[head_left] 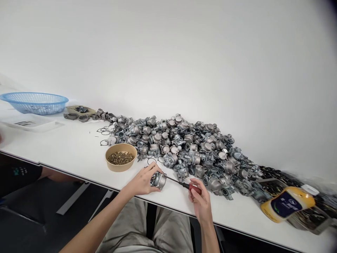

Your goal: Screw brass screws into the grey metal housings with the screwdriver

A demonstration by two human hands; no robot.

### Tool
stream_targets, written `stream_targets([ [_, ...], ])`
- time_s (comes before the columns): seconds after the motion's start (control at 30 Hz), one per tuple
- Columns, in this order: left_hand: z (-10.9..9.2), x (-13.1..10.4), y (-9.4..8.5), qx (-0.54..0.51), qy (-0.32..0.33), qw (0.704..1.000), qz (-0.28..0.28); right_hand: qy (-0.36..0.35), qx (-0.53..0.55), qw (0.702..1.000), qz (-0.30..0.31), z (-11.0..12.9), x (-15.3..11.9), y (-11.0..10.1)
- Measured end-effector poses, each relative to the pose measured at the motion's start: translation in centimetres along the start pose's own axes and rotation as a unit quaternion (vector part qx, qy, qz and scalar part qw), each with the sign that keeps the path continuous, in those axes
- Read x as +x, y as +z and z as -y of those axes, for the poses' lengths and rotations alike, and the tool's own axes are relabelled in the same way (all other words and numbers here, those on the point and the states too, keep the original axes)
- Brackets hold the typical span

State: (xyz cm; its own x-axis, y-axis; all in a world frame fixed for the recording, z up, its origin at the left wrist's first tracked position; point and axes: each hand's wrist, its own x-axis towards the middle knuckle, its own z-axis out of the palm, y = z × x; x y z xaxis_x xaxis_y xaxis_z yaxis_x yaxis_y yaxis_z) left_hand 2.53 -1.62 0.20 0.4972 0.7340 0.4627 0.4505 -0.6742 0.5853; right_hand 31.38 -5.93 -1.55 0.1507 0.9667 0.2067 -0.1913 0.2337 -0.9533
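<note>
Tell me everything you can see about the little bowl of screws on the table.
The round tan paper-like bowl stands upright on the white table, near its front edge, left of the grey metal parts pile. It is open and holds a heap of small dark brassy screws. No hand touches it; thin black rings lie behind it.

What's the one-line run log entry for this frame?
left hand: holds metal part on table | right hand: screwdriver, tip at part | nearby: bowl of screws, parts pile
</note>
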Motion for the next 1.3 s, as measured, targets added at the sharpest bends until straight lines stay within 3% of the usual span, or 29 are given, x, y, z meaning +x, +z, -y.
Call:
stream_targets([
  [0.17, -0.1, 0.0, -0.1, -0.002, -0.011, 1.0, -0.001, 0.045, -0.056, 0.997, -0.039, -0.2, 0.1, 0.2],
  [0.37, -0.1, 0.0, 0.0, 0.0, -0.012, 1.0, 0.007, 0.009, -0.005, 1.0, -0.001, -0.1, 0.0, -0.1],
  [0.5, -0.1, 0.0, -0.1, 0.0, -0.016, 1.0, 0.005, 0.045, -0.069, 0.996, -0.023, -0.2, 0.0, 0.0],
  [0.77, -0.3, 0.0, -0.2, -0.005, -0.008, 1.0, -0.001, -0.049, -0.087, 0.995, 0.023, -0.8, 0.1, -0.6],
  [0.93, -0.3, 0.0, -0.2, 0.002, -0.018, 1.0, -0.002, 0.002, -0.156, 0.988, 0.016, -1.1, 0.3, -0.6],
  [1.13, -0.4, 0.0, -0.3, 0.005, -0.016, 1.0, 0.0, -0.033, -0.087, 0.994, 0.048, -1.0, 0.1, -0.9],
  [1.3, -0.3, 0.0, -0.3, 0.001, -0.016, 1.0, -0.002, 0.018, -0.104, 0.994, 0.004, -1.2, 0.2, -0.7],
])
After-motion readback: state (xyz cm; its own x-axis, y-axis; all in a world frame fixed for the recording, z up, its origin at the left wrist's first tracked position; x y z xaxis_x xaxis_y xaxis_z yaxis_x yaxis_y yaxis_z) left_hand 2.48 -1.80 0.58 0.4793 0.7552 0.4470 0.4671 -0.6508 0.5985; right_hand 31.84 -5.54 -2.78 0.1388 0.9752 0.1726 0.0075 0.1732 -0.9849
